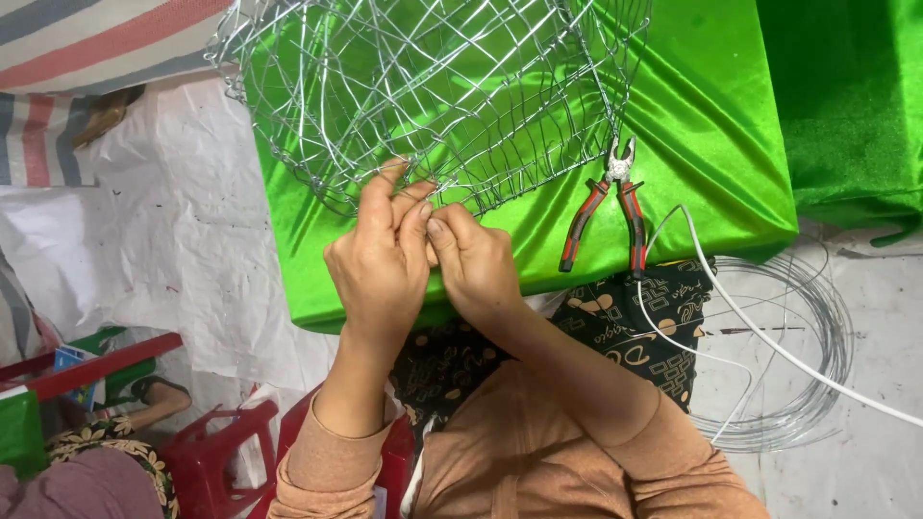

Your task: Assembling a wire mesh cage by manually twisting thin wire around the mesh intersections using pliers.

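Both hands meet at the near edge of the wire mesh frame (433,96), a rounded cage of thin silver wire that lies on the green cloth-covered surface (711,144) and spreads away from the person toward the far side. The frame sits directly ahead of the hands, with its near rim just at the fingertips, so the working point is where the two hands touch.

The left hand (380,264) is raised with its fingers drawn together, the fingertips pinching the wire at the rim. The right hand (476,264) presses against it from the right, thumb and forefinger closed on the same spot of wire. The two hands are touching each other, and neither is clearly nearer the mesh; both reach it equally. How exactly the wire runs between the fingertips is too fine to tell.

To the right of the hands, well within reach of the right hand, a pair of pliers (611,207) with red and black handles lies on the green cloth, its jaws pointing far and its handles pointing near. Farther right and nearer, a coil of wire (817,365) rests on the floor, crossed by a white cable (760,332). At the near left stands a red plastic stool (207,457).
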